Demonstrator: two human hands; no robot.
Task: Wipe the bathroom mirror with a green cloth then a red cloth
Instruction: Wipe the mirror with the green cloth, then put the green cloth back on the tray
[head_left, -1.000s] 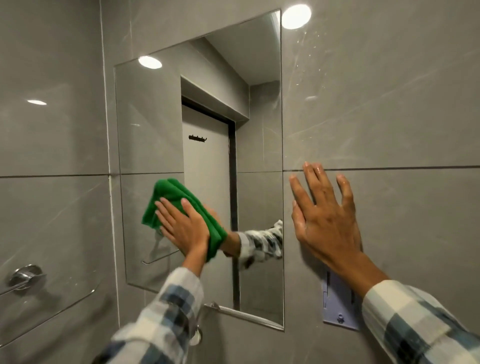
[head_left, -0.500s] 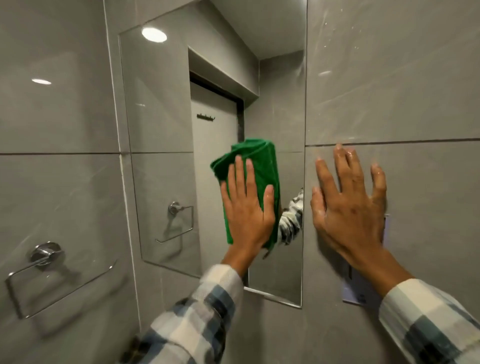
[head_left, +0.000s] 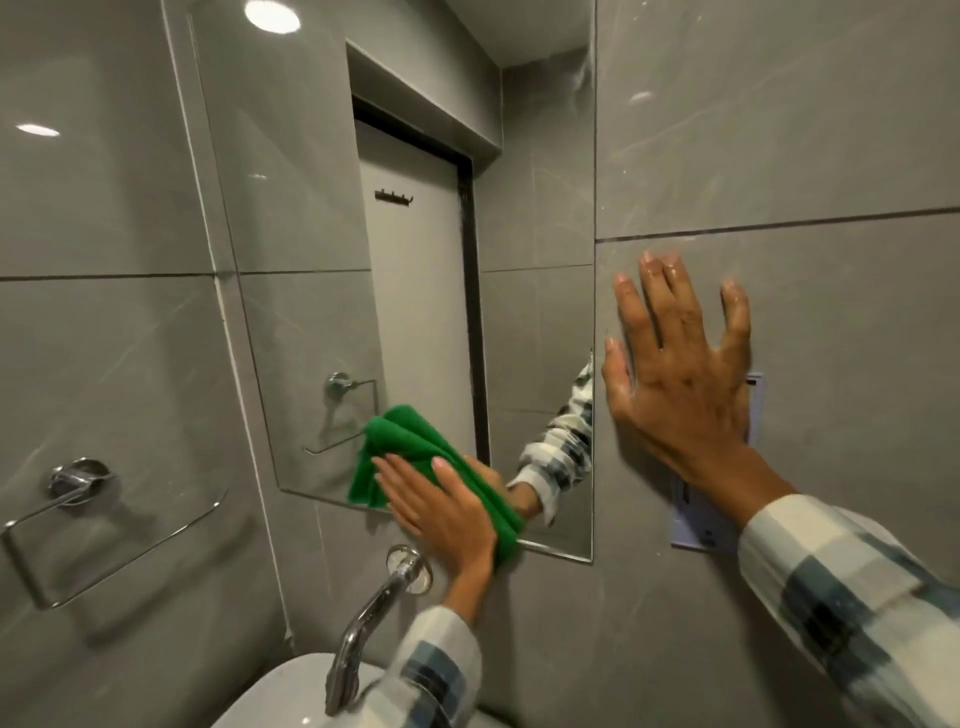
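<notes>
A frameless mirror (head_left: 415, 260) hangs on the grey tiled wall and reflects a door and a plaid sleeve. My left hand (head_left: 441, 512) presses a folded green cloth (head_left: 410, 447) flat against the mirror's bottom edge, fingers spread over it. My right hand (head_left: 680, 374) rests flat and open on the wall tile just right of the mirror, its fingers wet. No red cloth is in view.
A chrome tap (head_left: 369, 618) sticks out of the wall below the mirror, over a white basin (head_left: 270, 696). A chrome towel ring (head_left: 78, 514) is fixed on the left wall. A pale wall plate (head_left: 701, 530) sits partly behind my right wrist.
My left hand slid the green cloth from the mirror's left to its right middle, then down to the bottom edge. The view dropped, showing the tap and basin. My right hand stayed on the wall.
</notes>
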